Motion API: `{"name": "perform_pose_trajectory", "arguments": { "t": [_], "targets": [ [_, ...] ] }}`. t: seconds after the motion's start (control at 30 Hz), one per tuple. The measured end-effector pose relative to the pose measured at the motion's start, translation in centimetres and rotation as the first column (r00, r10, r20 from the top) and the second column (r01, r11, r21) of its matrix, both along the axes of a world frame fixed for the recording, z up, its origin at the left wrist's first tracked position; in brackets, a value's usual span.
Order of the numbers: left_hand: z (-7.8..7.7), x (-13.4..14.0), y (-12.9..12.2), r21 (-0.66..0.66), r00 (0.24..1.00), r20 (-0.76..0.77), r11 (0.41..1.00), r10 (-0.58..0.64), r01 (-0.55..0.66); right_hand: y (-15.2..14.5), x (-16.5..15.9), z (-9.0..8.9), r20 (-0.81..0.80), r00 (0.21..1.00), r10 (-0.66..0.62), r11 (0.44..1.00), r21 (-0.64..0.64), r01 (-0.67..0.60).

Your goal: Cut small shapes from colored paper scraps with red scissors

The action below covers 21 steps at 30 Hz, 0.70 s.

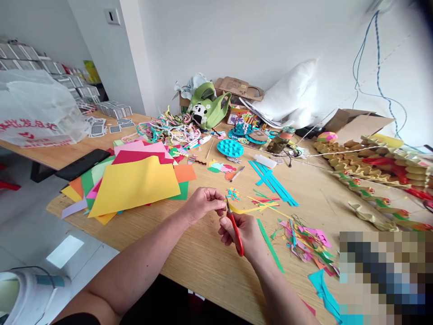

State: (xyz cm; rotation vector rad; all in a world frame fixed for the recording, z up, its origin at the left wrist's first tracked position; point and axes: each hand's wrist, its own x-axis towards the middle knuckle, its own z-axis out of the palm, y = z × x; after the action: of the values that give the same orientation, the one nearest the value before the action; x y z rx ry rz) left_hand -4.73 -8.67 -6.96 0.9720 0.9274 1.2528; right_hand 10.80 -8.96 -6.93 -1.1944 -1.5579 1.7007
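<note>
My right hand [241, 230] grips a pair of scissors [238, 237] with red handles, their blades pointing away from me. A narrow yellow paper strip [248, 209] curves from beside the blades off to the right. Close to the blade tips, my left hand [206, 205] is closed in a pinch at the strip's near end; its fingers mostly hide that end. Just beyond the scissors lies a small pile of blue, yellow and orange paper bits [232, 194]. Red, green and yellow strips [265, 201] rest right of it, and a green strip [270, 246] lies beside my right wrist.
Coloured paper sheets [135, 185] are stacked at left, near a black case [82, 164]. Blue strips [274, 183] and paper scraps [304, 239] lie to the right. Further back are a blue tray [230, 148], a jar [281, 141] and a green bag [211, 110]. Egg cartons [379, 167] occupy the right side.
</note>
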Motion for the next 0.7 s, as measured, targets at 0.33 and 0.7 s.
{"name": "perform_pose_trajectory", "arguments": {
  "t": [0.33,0.7],
  "targets": [
    [-0.38,-0.19,0.14,0.007,0.999,0.031,1.0,-0.028,0.028,-0.07,0.14,-0.09,-0.025,1.0,0.009,1.0,-0.027,-0.01],
    [-0.15,-0.01,-0.01,-0.027,1.0,0.005,0.999,-0.018,0.018,0.08,-0.03,-0.43,-0.018,1.0,-0.013,1.0,-0.028,0.012]
  ]
}}
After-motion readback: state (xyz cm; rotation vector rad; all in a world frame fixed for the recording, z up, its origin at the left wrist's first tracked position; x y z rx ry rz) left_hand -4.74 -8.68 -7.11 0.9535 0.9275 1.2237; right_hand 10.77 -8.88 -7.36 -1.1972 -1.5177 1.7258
